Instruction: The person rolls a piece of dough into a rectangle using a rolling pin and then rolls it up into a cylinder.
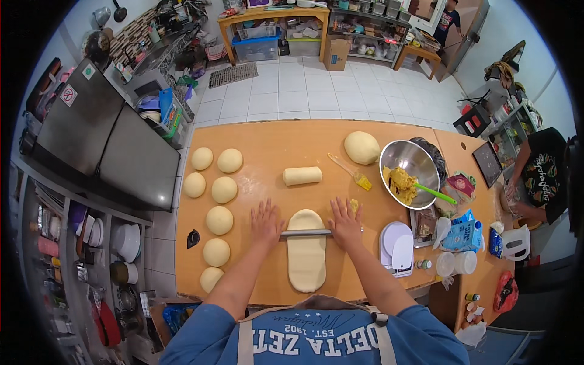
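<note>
A thin metallic rolling pin [307,232] lies crosswise over a long, flattened strip of pale dough [306,264]. Spread fingers and a flat palm put my left hand [265,222] on the pin's left end. On its right end rests my right hand [345,225], also flat with fingers stretched forward. Neither hand wraps round the pin. Beyond the strip sits a rolled-up log of dough [302,176]. Several round dough balls [219,220] stand along the table's left side. A larger dough ball [362,148] lies at the far right, near a clear-handled brush [359,177] with yellow bristles.
Right of my hands stands a steel bowl [421,157] of yellow-brown filling with a green-handled utensil [435,193]. Nearby are a white scale [396,246], a blue-and-white carton [463,236] and a white jug [517,243]. Another person [538,173] works at the right edge.
</note>
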Tool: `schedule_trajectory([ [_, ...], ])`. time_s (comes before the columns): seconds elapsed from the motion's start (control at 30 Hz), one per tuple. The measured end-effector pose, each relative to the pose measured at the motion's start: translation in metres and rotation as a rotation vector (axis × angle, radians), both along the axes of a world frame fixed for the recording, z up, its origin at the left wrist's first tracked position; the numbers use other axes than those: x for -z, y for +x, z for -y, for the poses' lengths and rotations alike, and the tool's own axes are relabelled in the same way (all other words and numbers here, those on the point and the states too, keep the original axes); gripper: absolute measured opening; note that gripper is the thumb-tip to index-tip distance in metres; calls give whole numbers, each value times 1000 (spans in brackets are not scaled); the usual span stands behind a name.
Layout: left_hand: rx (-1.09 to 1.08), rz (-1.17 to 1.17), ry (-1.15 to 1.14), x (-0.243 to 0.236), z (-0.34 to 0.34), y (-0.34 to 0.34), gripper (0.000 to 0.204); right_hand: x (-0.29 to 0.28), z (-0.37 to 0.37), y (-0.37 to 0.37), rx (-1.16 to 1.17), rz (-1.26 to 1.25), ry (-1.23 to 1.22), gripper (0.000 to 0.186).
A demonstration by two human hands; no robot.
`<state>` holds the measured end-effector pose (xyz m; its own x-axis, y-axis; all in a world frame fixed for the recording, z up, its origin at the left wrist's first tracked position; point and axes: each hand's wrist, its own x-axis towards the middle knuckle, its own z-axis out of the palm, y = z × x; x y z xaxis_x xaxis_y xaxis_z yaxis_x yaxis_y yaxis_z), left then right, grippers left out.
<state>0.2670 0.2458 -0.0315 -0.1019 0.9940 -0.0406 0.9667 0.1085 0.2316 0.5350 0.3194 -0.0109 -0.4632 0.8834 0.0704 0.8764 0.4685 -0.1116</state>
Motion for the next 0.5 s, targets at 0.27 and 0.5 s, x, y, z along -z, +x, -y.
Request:
schedule_trajectory([
  [0.27,-39,-1,185,-16,-12,14,67,13,6,-1,123,-177,9,66],
  [0.5,71,131,6,18,15,16,67,25,32,-3,78,-93,-119,63],
])
